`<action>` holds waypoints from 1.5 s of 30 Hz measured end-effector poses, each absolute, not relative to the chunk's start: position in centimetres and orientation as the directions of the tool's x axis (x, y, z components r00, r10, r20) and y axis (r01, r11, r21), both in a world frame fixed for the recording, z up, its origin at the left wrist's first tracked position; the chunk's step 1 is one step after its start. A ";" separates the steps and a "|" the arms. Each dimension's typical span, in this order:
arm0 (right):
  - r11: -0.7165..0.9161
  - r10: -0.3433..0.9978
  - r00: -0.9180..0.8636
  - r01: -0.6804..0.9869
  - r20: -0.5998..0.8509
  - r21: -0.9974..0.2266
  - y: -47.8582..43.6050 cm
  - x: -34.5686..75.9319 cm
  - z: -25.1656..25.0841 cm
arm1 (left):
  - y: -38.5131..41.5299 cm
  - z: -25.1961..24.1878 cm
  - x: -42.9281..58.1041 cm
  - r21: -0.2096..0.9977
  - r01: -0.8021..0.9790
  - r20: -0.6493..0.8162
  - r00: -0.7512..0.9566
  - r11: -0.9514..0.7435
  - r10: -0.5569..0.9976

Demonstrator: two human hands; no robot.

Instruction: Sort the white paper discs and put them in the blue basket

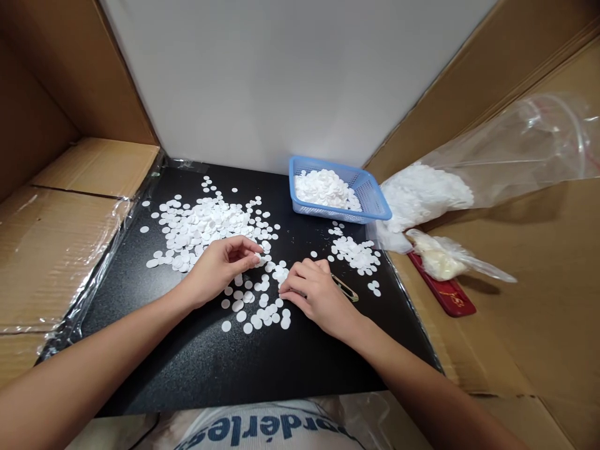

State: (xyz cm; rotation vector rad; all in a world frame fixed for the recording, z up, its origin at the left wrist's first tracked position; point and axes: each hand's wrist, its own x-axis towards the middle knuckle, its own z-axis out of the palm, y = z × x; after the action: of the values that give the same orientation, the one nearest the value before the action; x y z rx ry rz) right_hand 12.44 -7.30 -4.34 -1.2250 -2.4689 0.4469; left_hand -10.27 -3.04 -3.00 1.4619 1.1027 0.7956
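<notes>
Small white round discs [210,219] lie in a large spread pile on the black tabletop [187,369]. My left hand [220,265] is over the pile's near edge, thumb and index finger pinched around what looks like one white disc [257,256]. To its right, my right hand [316,294] has its fingers curled, fingertips low among loose discs [267,312]. A narrow, U-shaped metal tool [345,289] sticks out from behind that hand, apparently held in it. The tool's working end is hidden by my fingers.
A blue plastic basket [340,215] holding more discs stands at the back right. A smaller disc pile [356,255] lies before it. Right of these are a clear bag of white pieces [422,194], a small knotted bag [438,259] and a red case [447,297]. Cardboard walls [529,262] flank the table.
</notes>
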 end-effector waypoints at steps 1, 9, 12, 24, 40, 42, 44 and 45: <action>0.572 0.811 -0.560 0.695 0.171 -0.435 -7.3 12.4 -4.3 | -3.0 -3.0 -10.3 0.979 0.203 -0.092 0.337 0.023 0.937; 0.698 0.714 -0.624 0.675 0.317 -0.242 -7.1 11.2 -5.1 | -3.1 -2.7 -10.2 0.979 0.204 -0.055 0.357 -0.021 0.933; 0.743 0.661 -0.664 0.646 0.350 -0.177 -7.6 11.4 -5.6 | -3.2 -2.6 -10.2 0.978 0.209 -0.061 0.362 -0.017 0.930; 0.450 0.874 -0.297 0.794 0.385 -0.409 -8.5 15.6 -5.0 | -3.8 -2.5 -9.9 0.981 0.126 -0.190 0.422 0.151 0.886; 0.410 0.906 -0.241 0.708 0.349 -0.575 -7.6 16.7 -3.2 | -5.2 -2.3 -8.3 0.861 -0.067 -0.439 0.403 0.505 0.803; 0.497 0.865 -0.325 0.662 0.383 -0.561 -7.9 15.5 -2.3 | -5.2 -2.2 -8.4 0.850 -0.088 -0.446 0.403 0.519 0.799; 0.544 0.839 -0.386 0.627 0.384 -0.558 -8.0 14.4 -1.7 | -5.2 -2.0 -8.4 0.837 -0.114 -0.449 0.414 0.535 0.792; 0.556 0.831 -0.405 0.620 0.381 -0.553 -8.0 14.0 -1.6 | -5.2 -1.9 -8.4 0.828 -0.130 -0.452 0.419 0.545 0.787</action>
State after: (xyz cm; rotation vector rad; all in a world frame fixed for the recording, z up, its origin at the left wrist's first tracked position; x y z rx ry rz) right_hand 13.96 -8.04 -1.61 -1.1599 -2.1601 0.4321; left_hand -8.40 -5.17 -1.91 0.8035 0.9715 0.6595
